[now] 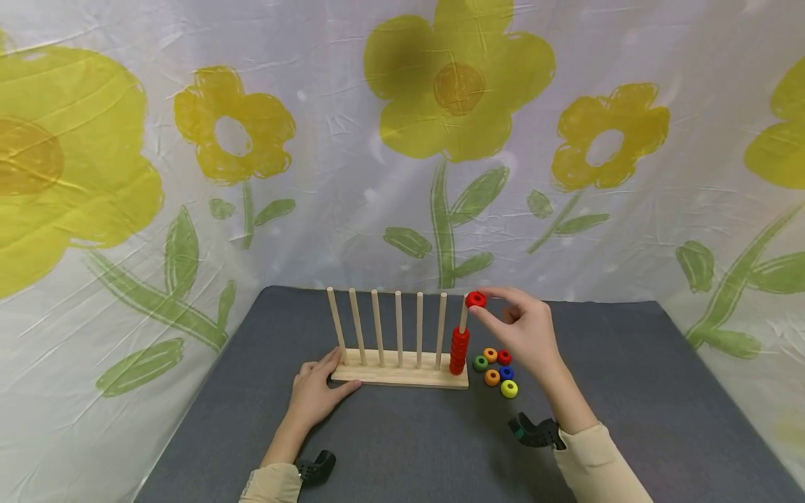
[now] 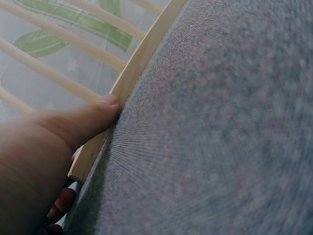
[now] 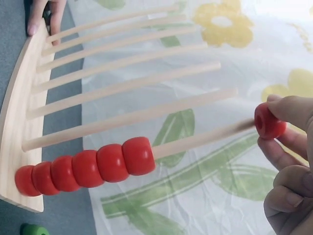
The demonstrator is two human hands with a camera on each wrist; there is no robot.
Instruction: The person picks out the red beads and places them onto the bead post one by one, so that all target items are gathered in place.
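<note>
A wooden peg stand (image 1: 402, 377) with several upright pegs stands on the table. Its rightmost peg carries a stack of several red beads (image 1: 460, 351), also large in the right wrist view. My right hand (image 1: 525, 332) pinches another red bead (image 3: 269, 121) between thumb and fingers, right at the top of that peg. The bead's hole shows in the right wrist view. At the stand's left end, my left hand (image 1: 314, 391) grips the base, thumb (image 2: 95, 117) along the front edge and fingers toward the back. In the left wrist view those fingers are partly hidden.
Right of the stand lie several loose beads: a green bead (image 1: 481, 363), a blue bead (image 1: 506, 373), a yellow bead (image 1: 509, 389), a red bead (image 1: 504, 358) and orange ones (image 1: 492, 378). Behind the dark table (image 1: 402, 447) hangs a flowered curtain (image 1: 339, 209).
</note>
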